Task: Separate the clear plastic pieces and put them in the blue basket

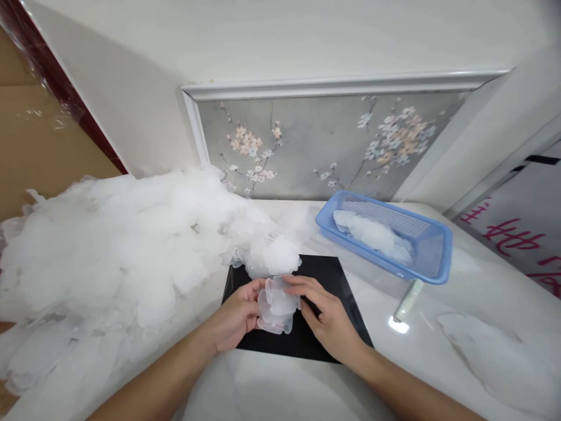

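L hand (pixel 239 316) is pinching translucent pcs (pixel 277 310) just to its R, R hand (pixel 328 321) lightly grasping their R edge.

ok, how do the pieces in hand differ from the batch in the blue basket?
Size: the held pieces make a smaller bunch than the batch.
Position: the held pieces are in the left hand above the black mat; the batch lies inside the blue basket.
Look: the held pieces show see-through, rounded edges; the batch reads as one long mass.
Shared: both whitish.
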Tool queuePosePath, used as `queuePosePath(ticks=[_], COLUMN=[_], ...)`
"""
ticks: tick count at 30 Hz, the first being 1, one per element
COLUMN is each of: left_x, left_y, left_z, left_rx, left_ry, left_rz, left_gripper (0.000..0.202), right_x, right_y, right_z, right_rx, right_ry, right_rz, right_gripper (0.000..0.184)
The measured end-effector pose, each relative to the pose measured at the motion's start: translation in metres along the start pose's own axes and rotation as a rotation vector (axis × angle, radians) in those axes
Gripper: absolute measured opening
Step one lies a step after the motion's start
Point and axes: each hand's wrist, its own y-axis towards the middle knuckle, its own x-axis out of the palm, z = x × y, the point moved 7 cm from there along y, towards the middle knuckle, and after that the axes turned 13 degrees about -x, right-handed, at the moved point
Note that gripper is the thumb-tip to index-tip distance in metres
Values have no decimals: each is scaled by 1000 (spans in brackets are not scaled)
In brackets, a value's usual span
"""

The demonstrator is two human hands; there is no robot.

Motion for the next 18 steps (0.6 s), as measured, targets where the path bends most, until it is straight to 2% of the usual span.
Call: queuePosePath(ticks=[2, 4, 6, 8, 11, 13, 14, 15, 17, 18], left_x=[-3, -6, -8, -9, -10, -8, -7, -6, -3, -3], left_y=[1, 1, 0, -2, -3, -3, -3, -3, -4, -5], left_z=[1, 1, 4, 6, 9, 10, 10, 10, 10, 9], left_rx=[12, 17, 29, 46, 61, 68, 72, 74, 67, 59], left_ry=[0, -22, -46, -65, -100, -142, -169, -195, -226, -228], left_rz=[33, 63, 75, 74, 51, 6, -21, -51, -97, -107], left_gripper=[47, 49, 50, 51, 54, 54, 53, 52, 53, 55], right_x=[-11, -26, -38, -43, -41, -32, -25, -15, 5, 12], right_y=[0, -2, -3, -1, 3, 4, 5, 4, -2, -6], right_z=[3, 8, 15, 19, 14, 5, -1, -7, -19, -24], right_rx=[9, 21, 71, 142, 242, 210, 149, 59, -148, -241], right_ry=[4, 73, 200, 270, 71, -118, -181, -229, -322, -379], right_rz=[104, 249, 371, 417, 303, 151, 56, -42, -233, -300], right_gripper=[28, 23, 27, 34, 41, 28, 20, 22, 38, 40])
